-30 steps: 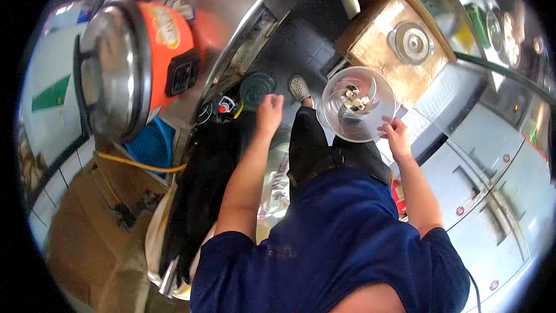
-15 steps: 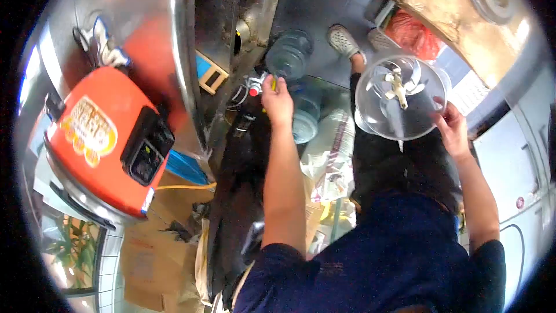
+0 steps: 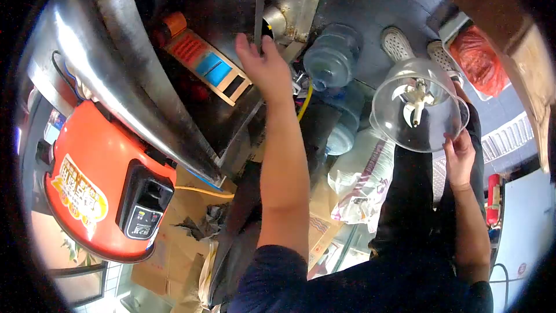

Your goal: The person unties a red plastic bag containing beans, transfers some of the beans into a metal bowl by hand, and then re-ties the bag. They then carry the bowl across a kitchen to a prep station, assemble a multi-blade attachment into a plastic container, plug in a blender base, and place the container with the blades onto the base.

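My right hand grips the rim of a clear plastic food processor bowl, fingers and thumb pinched on its lower right edge. Inside the bowl sits a pale shaft with several curved blades. My left hand is raised over the lower steel shelf, empty, its fingers apart. Just left of it, but apart from it, lies a wooden mandoline slicer with a blue and red face. Below its wrist a yellow hose runs beside a metal fitting.
Two large clear water jugs are on the floor ahead. A red-orange cooker with a black panel stands at left, beside the steel counter edge. A plastic sack, cardboard and a bin with a red bag are around me.
My left hand has left the yellow hose and the red-and-white fitting, moved toward the shelf, and its fingers have spread. My right hand still holds the bowl. The view has shifted left.
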`<state>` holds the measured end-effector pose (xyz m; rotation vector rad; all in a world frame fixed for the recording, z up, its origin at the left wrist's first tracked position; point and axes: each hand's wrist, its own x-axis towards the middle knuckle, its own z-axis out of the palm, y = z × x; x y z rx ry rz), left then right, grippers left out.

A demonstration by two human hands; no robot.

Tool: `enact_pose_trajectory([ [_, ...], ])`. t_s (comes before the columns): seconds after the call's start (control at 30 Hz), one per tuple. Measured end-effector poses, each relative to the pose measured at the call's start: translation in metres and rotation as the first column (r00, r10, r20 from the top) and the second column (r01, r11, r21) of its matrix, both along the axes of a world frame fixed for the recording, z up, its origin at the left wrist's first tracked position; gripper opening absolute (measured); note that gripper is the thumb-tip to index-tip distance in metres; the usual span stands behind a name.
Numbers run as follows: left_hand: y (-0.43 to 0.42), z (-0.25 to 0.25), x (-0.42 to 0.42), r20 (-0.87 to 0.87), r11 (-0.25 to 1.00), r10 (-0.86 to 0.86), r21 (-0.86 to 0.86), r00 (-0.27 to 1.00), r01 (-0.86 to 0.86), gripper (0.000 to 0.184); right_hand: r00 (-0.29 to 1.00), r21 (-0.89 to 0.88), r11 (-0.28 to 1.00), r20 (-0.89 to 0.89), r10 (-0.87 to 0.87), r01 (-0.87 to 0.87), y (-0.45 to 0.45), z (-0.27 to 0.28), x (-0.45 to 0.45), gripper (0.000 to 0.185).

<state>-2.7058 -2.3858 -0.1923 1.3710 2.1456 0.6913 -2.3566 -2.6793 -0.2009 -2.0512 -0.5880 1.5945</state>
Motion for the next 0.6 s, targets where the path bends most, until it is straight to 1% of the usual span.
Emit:
enact_pose_trajectory([
  [0.03,0.014,-0.006,-0.017,0.015,0.999,0.002,0.050,1.000,-0.003,0.061,0.999,-0.049,0.999,-0.029,0.023,-0.025,-0.006,-0.006,0.001,0.042],
  [0.07,0.023,-0.011,-0.032,0.027,0.997,0.040,0.069,0.999,-0.041,0.061,0.997,-0.096,0.994,-0.058,0.045,-0.051,-0.013,-0.011,0.000,0.047],
  [0.1,0.037,-0.008,-0.037,0.046,0.993,0.075,0.090,0.996,-0.079,0.061,0.994,-0.046,0.999,-0.102,-0.027,0.023,-0.010,-0.010,-0.002,0.040],
  [0.13,0.050,-0.008,-0.044,0.063,0.987,0.110,0.107,0.992,-0.116,0.062,0.991,-0.064,0.997,-0.125,-0.055,0.047,-0.005,-0.010,-0.006,0.043],
  [0.17,0.062,-0.009,-0.051,0.147,0.976,0.147,0.139,0.978,-0.167,0.058,0.992,-0.066,0.997,-0.124,-0.038,0.030,-0.008,-0.014,-0.006,0.043],
  [0.23,0.090,-0.016,-0.085,0.173,0.975,0.191,0.084,0.966,-0.208,0.054,0.993,-0.062,0.998,-0.116,-0.025,0.018,-0.012,-0.022,-0.009,0.044],
  [0.27,0.093,-0.021,-0.094,0.032,0.983,0.181,0.034,0.983,-0.182,0.052,0.994,-0.059,0.998,-0.108,-0.027,0.021,-0.012,-0.025,-0.012,0.044],
  [0.33,0.103,-0.019,-0.091,-0.250,0.985,0.129,-0.078,0.960,-0.153,0.049,0.995,-0.059,0.998,-0.099,-0.027,0.022,-0.010,-0.028,-0.015,0.044],
  [0.37,0.106,-0.016,-0.095,-0.570,0.963,-0.160,-0.269,0.806,0.000,0.050,0.995,-0.061,0.998,-0.100,-0.026,0.020,-0.008,-0.030,-0.017,0.044],
  [0.43,0.111,-0.027,-0.117,-0.589,0.935,-0.307,-0.334,0.748,0.121,0.051,0.993,-0.081,0.996,-0.112,-0.040,0.031,-0.005,-0.029,-0.021,0.044],
  [0.47,0.112,-0.052,-0.143,-0.350,0.980,-0.167,-0.157,0.922,0.118,0.051,0.991,-0.096,0.994,-0.121,-0.055,0.043,-0.004,-0.028,-0.021,0.044],
  [0.5,0.113,-0.060,-0.141,-0.176,0.997,-0.075,-0.034,0.981,0.070,0.051,0.989,-0.107,0.993,-0.127,-0.070,0.056,-0.003,-0.028,-0.020,0.044],
  [0.53,0.117,-0.061,-0.126,0.012,0.996,-0.008,0.088,1.000,0.007,0.051,0.991,-0.102,0.994,-0.121,-0.057,0.045,-0.005,-0.029,-0.018,0.044],
  [0.57,0.118,-0.067,-0.105,0.076,0.986,0.035,0.158,0.997,-0.047,0.050,0.992,-0.095,0.995,-0.115,-0.045,0.034,-0.008,-0.031,-0.016,0.044],
  [0.6,0.131,-0.061,-0.090,0.188,0.970,0.104,0.198,0.977,-0.141,0.051,0.993,-0.089,0.996,-0.112,-0.033,0.023,-0.010,-0.032,-0.014,0.044],
])
